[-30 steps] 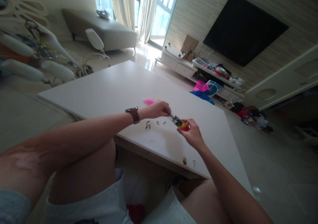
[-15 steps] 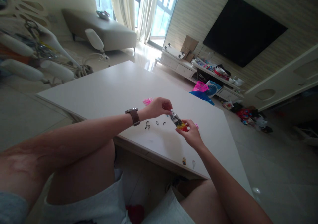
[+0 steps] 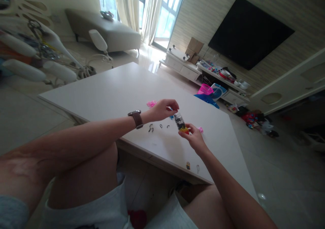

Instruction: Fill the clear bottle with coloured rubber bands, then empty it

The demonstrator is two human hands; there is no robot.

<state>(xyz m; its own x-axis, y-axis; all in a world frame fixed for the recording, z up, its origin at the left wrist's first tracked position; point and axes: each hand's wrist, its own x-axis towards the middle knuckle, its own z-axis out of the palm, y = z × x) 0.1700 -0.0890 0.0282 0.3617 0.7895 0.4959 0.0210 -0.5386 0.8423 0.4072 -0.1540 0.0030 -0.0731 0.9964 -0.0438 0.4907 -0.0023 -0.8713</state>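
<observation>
Bottle (image 3: 179, 121), head cam (only view): small, clear, black stuff up top, yellow & red toward btm, tilted w/ neck up & a bit to the L. Looks held above the white table (image 3: 122, 86), approx mid-front.

R hand (image 3: 195, 139): closed round the lower end, thumb one side, fingers the other. L hand (image 3: 164, 108): fingers bent, tips right by the neck; can't tell if they touch it or pinch sth small. Dark-strap watch (image 3: 137, 119) on L wrist.

Nearby: blue bits (image 3: 172, 117) just beside the neck, partly hidden; pink pile (image 3: 151, 104) past the L wrist; pink piece (image 3: 200, 130) just beyond R hand. Five dark loops (image 3: 160, 126) scattered this side of L hand, apart from both hands. Yellow figure (image 3: 188, 165) & pale clip-like item (image 3: 198, 168) near the front edge.

Doing it well, my judgement: firm R grip low down, neck tipped up so loose contents don't spill. L fingertips only at the rim, small moves, no side push, else bottle may twist in R hand. Best done over the tabletop, so drops are easy to find.
</observation>
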